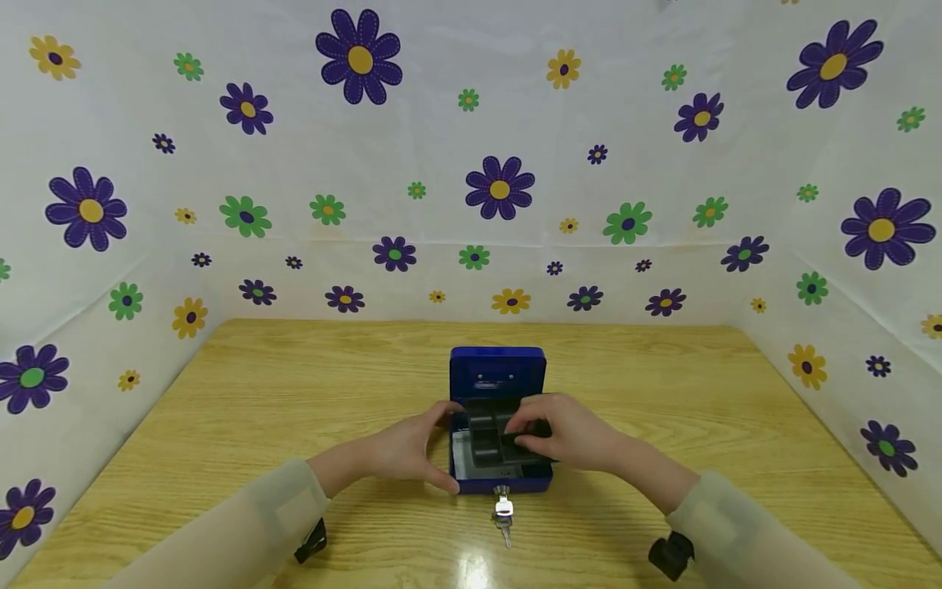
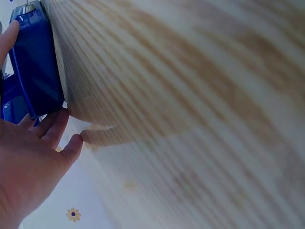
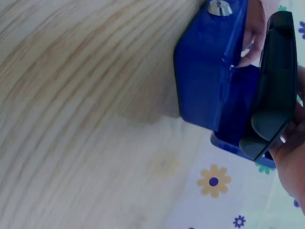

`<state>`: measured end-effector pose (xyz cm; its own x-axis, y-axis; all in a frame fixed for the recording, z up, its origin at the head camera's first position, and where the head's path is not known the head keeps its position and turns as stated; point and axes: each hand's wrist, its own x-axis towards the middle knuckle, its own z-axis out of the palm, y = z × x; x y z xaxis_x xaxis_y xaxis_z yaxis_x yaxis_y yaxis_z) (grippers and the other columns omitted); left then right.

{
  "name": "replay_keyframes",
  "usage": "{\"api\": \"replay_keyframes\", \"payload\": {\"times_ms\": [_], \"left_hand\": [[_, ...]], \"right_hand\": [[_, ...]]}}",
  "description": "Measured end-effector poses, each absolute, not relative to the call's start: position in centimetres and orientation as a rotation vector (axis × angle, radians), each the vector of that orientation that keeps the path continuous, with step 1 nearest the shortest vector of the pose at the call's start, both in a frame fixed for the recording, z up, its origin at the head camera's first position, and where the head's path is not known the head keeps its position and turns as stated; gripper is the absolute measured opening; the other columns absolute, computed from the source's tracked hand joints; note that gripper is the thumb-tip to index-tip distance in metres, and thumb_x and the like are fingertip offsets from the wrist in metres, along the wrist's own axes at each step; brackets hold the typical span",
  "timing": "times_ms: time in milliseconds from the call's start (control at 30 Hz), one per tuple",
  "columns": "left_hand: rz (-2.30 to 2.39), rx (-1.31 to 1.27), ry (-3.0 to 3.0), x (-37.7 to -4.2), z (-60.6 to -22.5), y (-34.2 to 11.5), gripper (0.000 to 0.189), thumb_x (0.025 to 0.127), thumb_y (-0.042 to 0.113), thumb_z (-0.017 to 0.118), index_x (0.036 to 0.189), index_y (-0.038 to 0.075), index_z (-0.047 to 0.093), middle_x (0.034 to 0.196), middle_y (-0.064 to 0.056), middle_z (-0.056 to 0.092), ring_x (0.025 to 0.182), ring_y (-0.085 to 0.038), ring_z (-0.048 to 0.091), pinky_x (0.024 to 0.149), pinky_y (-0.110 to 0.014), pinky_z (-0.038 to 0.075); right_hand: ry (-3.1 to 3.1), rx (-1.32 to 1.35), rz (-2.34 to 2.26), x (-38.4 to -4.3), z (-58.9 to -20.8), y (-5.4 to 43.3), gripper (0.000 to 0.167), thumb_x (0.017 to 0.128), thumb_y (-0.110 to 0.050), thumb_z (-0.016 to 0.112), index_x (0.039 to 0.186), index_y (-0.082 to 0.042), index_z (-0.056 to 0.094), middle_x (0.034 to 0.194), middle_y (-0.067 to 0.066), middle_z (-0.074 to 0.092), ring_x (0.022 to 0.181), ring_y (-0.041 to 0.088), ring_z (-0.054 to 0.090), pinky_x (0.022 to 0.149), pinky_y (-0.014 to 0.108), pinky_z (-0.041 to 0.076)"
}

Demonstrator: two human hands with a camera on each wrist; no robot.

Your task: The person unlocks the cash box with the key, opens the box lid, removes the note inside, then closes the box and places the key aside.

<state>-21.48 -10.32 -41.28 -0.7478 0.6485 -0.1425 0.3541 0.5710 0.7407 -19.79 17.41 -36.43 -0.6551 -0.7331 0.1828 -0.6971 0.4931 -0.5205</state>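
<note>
A blue cash box stands on the table with its lid raised at the back. My right hand pinches a black compartment tray, which sits tilted above the box's interior; the right wrist view shows the tray raised clear of the box wall. My left hand holds the box by its left side, thumb at the front corner and fingers toward the back. Pale paper-like contents show inside, partly hidden by the tray. Keys hang from the front lock.
The box stands on a wood-grain table. Behind and at both sides hangs a white cloth printed with flowers. Dark straps show under the sleeves at both forearms.
</note>
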Motion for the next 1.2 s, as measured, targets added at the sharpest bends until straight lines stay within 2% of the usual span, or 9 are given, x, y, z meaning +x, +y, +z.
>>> {"api": "replay_keyframes", "payload": {"times_ms": [200, 500, 900, 1200], "left_hand": [[1.009, 0.812, 2.406, -21.5, -41.3, -10.3, 0.103, 0.070, 0.039, 0.088, 0.148, 0.016, 0.025, 0.145, -0.010, 0.042, 0.133, -0.026, 0.040, 0.109, -0.046, 0.031], [0.995, 0.810, 2.418, -21.5, -41.4, -10.3, 0.103, 0.070, 0.040, 0.088, 0.149, 0.017, 0.025, 0.151, -0.013, 0.035, 0.136, -0.030, 0.036, 0.110, -0.047, 0.030], [0.976, 0.818, 2.436, -21.4, -41.2, -10.2, 0.102, 0.070, 0.040, 0.088, 0.148, 0.015, 0.026, 0.149, -0.012, 0.038, 0.134, -0.028, 0.039, 0.110, -0.046, 0.030], [0.992, 0.822, 2.424, -21.4, -41.3, -10.3, 0.103, 0.070, 0.040, 0.088, 0.148, 0.014, 0.026, 0.148, -0.012, 0.038, 0.134, -0.027, 0.039, 0.110, -0.045, 0.030]], "right_hand": [[2.664, -1.294, -0.901, -19.2, -35.7, 19.3, 0.015, 0.089, -0.001, 0.069, 0.101, -0.010, 0.072, 0.093, -0.002, 0.065, 0.084, 0.010, 0.061, 0.071, 0.028, 0.053], [2.733, -1.300, -0.905, -18.3, -35.2, 22.6, 0.017, 0.087, 0.000, 0.071, 0.098, -0.013, 0.072, 0.093, -0.007, 0.065, 0.085, 0.010, 0.062, 0.073, 0.031, 0.053], [2.925, -1.255, -0.894, -19.0, -35.7, 28.0, 0.024, 0.079, 0.007, 0.075, 0.094, -0.012, 0.073, 0.089, -0.007, 0.066, 0.080, 0.007, 0.061, 0.065, 0.028, 0.053], [3.022, -1.023, -0.820, -21.4, -36.2, 30.0, 0.020, 0.083, 0.008, 0.071, 0.099, -0.004, 0.072, 0.093, 0.003, 0.069, 0.084, 0.023, 0.066, 0.068, 0.033, 0.055]]}}
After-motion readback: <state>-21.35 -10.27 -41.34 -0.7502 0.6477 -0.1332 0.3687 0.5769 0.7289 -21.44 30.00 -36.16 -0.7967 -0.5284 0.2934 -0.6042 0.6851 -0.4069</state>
